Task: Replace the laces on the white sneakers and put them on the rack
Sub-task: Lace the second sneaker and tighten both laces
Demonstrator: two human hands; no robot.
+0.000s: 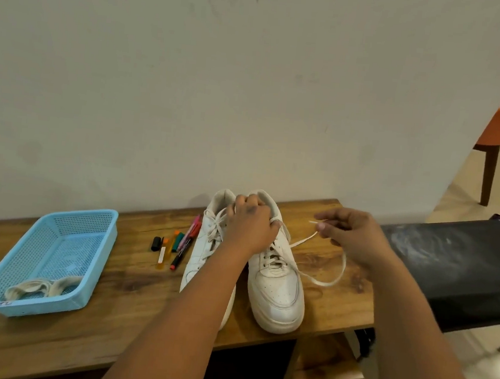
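white sneakers side by side, half-laced

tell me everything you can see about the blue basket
The blue basket is a shallow rectangular tray of light blue plastic with perforated mesh walls and floor. It sits upright at the wooden bench's left end, apart from both hands. Bundled off-white laces lie in its near corner; small handwriting marks its near rim.

The white sneakers look like smooth, faintly scuffed leather with flat woven cloth laces; the table is grained wood with a soft sheen, the basket perforated blue plastic, the rack dusty matt black fabric
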